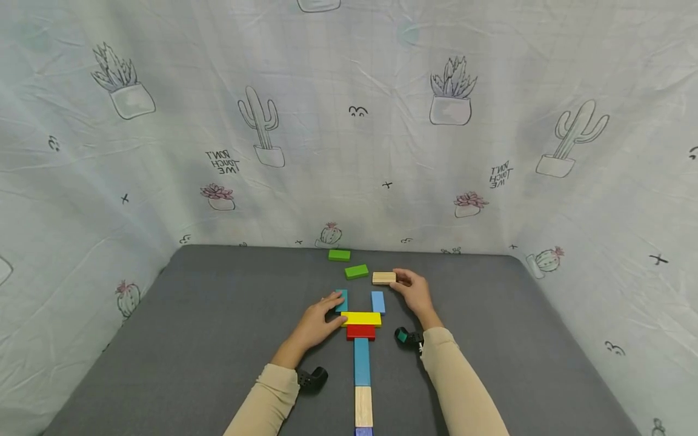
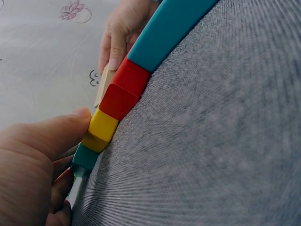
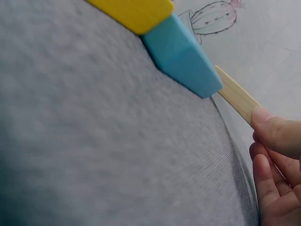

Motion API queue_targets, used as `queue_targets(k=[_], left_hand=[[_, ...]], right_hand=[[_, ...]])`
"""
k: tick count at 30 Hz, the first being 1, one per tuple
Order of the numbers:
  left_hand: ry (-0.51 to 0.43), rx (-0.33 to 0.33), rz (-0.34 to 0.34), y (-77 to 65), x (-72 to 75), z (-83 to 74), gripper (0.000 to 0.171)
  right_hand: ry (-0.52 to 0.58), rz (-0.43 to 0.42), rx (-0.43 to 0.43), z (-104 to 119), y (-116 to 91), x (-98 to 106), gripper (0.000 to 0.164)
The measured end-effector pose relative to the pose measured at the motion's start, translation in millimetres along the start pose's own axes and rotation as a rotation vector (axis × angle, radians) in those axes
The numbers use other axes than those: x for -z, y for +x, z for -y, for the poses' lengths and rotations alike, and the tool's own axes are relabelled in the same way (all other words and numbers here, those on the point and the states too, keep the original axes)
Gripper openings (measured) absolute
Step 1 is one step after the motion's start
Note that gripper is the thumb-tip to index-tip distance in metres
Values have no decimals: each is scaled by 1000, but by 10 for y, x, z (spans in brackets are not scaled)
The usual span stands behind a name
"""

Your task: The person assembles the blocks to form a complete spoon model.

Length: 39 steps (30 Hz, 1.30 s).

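Observation:
My right hand (image 1: 414, 295) pinches one end of a plain wooden block (image 1: 384, 278) between thumb and fingers. In the right wrist view, that wooden block (image 3: 237, 99) appears raised off the cloth, beyond a light blue block (image 3: 183, 56). My left hand (image 1: 316, 324) rests by the left side of the laid-out blocks. Its thumb touches the left end of a yellow block (image 1: 362, 319), and its fingers lie at a teal block (image 1: 342, 301). Below the yellow block sits a red block (image 1: 361, 332); the light blue block (image 1: 378, 302) lies at its upper right.
A blue block (image 1: 362, 362), a wooden block (image 1: 363, 407) and a purple-blue block (image 1: 363, 432) continue the line toward me. Two green blocks (image 1: 357, 272) lie farther back. The grey table (image 1: 229, 351) ends at a hanging cactus-print cloth (image 1: 338, 157).

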<state>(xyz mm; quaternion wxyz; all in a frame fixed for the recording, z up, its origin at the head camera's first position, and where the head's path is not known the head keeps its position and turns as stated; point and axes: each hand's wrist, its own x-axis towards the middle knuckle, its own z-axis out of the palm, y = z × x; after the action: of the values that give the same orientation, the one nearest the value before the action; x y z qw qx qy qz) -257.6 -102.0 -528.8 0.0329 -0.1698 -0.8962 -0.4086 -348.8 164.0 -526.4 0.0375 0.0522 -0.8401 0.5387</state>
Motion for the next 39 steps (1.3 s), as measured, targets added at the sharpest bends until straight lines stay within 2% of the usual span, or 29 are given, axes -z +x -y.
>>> queue_targets(k=[6, 13, 19, 22, 26, 33, 39], left_hand=[[-12, 3, -2, 1, -10, 11, 55], [3, 27, 5, 3, -7, 11, 55], [7, 16, 1, -2, -4, 13, 55], [9, -14, -8, -9, -12, 25, 56], [45, -67, -31, -5, -25, 50, 57], [18, 0, -1, 30, -3, 19, 53], [28, 14, 2, 32, -5, -2, 53]], right_hand=[[72, -23, 32, 10, -94, -11, 41], [147, -27, 29, 40, -202, -49, 40], [177, -1, 59, 99, -318, -141, 39], [174, 22, 73, 147, -387, -190, 39], [153, 45, 97, 198, -458, -243, 39], [57, 68, 96, 245, -515, -331, 36], [-52, 70, 183, 275, -558, -357, 34]])
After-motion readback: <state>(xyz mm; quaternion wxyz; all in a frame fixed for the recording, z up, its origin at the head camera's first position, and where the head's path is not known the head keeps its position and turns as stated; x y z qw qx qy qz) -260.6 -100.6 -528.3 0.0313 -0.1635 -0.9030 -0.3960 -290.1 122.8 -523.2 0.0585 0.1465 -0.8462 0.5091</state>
